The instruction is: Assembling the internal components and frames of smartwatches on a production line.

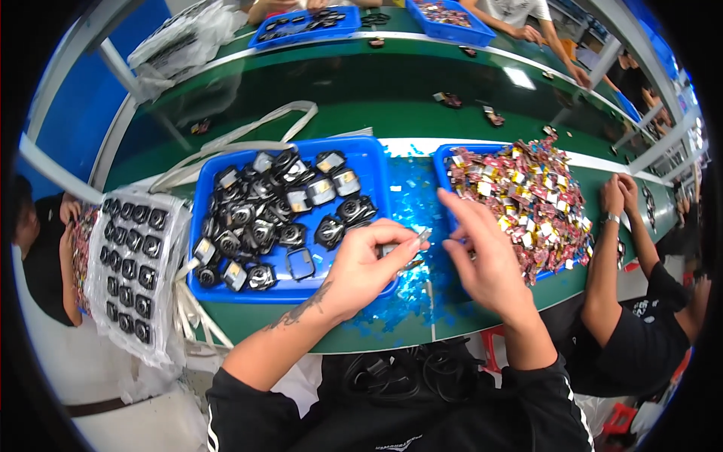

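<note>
My left hand (pixel 360 265) is closed, its thumb and index finger pinching a small greyish flat part (pixel 422 236) whose kind I cannot make out. Beside it, my right hand (pixel 491 267) has its fingers spread, with nothing seen in them. To the left sits a blue tray (pixel 382 177) of black watch-like cases (pixel 260 230), some with a silvery or grey square face. A second blue tray (pixel 441 167), on the right, is heaped with small reddish circuit boards (pixel 520 203) bearing white and yellow pieces. Scraps of blue film (pixel 410 200) litter the green tabletop between the trays.
A plastic-wrapped tray of black cases (pixel 132 264) stands at far left, near white straps (pixel 226 139). Behind runs a green conveyor belt (pixel 346 90) carrying a few loose boards (pixel 493 115). Co-workers sit left, right (pixel 625 301) and across, where more blue trays (pixel 305 30) stand.
</note>
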Tool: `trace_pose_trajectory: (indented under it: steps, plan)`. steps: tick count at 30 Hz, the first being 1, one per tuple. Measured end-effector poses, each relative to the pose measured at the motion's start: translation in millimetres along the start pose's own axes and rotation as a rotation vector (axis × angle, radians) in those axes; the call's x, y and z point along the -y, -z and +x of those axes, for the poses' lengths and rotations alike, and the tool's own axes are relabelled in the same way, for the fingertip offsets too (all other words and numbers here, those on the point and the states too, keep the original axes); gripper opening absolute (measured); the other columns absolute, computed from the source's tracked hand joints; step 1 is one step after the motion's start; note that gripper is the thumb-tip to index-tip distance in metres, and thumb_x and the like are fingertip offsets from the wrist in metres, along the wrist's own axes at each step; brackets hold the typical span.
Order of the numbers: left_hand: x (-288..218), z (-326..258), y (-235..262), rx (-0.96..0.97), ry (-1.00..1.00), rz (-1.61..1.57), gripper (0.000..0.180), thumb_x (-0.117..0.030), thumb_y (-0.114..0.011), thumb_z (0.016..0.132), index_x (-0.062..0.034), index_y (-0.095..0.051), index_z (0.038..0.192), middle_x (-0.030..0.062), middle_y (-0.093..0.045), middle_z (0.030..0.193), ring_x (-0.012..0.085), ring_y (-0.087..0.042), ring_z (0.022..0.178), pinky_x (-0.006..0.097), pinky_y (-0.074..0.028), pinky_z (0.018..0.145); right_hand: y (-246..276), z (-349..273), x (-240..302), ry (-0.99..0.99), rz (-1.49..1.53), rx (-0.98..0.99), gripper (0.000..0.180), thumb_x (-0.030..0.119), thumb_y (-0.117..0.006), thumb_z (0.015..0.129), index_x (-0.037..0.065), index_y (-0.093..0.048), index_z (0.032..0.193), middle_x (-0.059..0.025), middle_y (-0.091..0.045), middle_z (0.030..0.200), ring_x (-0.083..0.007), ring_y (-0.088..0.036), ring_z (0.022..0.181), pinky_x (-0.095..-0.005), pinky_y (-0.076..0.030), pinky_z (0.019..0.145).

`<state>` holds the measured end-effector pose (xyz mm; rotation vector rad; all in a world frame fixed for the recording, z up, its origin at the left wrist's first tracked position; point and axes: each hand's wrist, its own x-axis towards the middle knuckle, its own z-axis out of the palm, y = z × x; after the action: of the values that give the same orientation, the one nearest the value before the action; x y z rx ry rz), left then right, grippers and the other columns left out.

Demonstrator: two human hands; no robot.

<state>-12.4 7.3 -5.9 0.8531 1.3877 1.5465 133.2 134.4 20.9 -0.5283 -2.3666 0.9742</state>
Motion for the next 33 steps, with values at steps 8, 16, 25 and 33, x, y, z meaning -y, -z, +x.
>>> trace_pose_trajectory:
  steps: [8, 16, 25, 33]
  plan:
    - [-3.6, -8.8, 9.0, 0.068, 0.131, -0.247, 0.016, -0.006, -0.064, 0.090, 0.0035, -0.065, 0.102, 0.0036, -0.059, 0.081, 0.0065, -0.051, 0.055, 0.019, -0.036, 0.045, -14.4, -5.5, -13.8, 0.022, 0.689, 0.105, 0.015, 0.000, -0.069, 0.085, 0.001, -0.069, 0.100, -0.0090, -0.063, 0.101, -0.0172, -0.062, 0.093, -0.0293, -0.051, 0.081]
    - [-2.8, -12.5, 6.0, 0.117, 0.266, -0.386, 0.033, -0.011, -0.060, 0.095, 0.0010, -0.053, 0.125, 0.0068, -0.064, 0.101, 0.0094, -0.057, 0.069, 0.018, -0.045, 0.056, -26.6, -14.3, -3.9, 0.115, 0.639, -0.010, 0.007, 0.006, -0.067, 0.087, 0.001, -0.066, 0.092, -0.0093, -0.057, 0.099, -0.0194, -0.060, 0.087, -0.0295, -0.049, 0.075]
    - [-0.4, -3.4, 9.7, -0.334, -0.328, 0.489, 0.032, 0.002, -0.058, 0.091, 0.0016, -0.050, 0.123, 0.0103, -0.060, 0.105, 0.0173, -0.058, 0.093, 0.029, -0.050, 0.081, 0.2, -19.0, -15.0, 0.124, 0.323, 0.030, 0.008, 0.007, -0.062, 0.089, 0.002, -0.062, 0.095, -0.0086, -0.059, 0.088, -0.0249, -0.060, 0.084, -0.0373, -0.048, 0.073]
    - [12.4, -1.7, 7.4, -0.088, -0.100, 0.232, 0.013, -0.002, -0.063, 0.091, -0.0035, -0.056, 0.103, 0.0023, -0.062, 0.089, 0.0035, -0.048, 0.061, 0.017, -0.035, 0.051, -23.1, -19.7, -14.4, 0.117, 0.381, -0.002, 0.009, 0.007, -0.065, 0.083, 0.002, -0.060, 0.089, -0.0133, -0.057, 0.086, -0.0335, -0.060, 0.087, -0.0413, -0.047, 0.076]
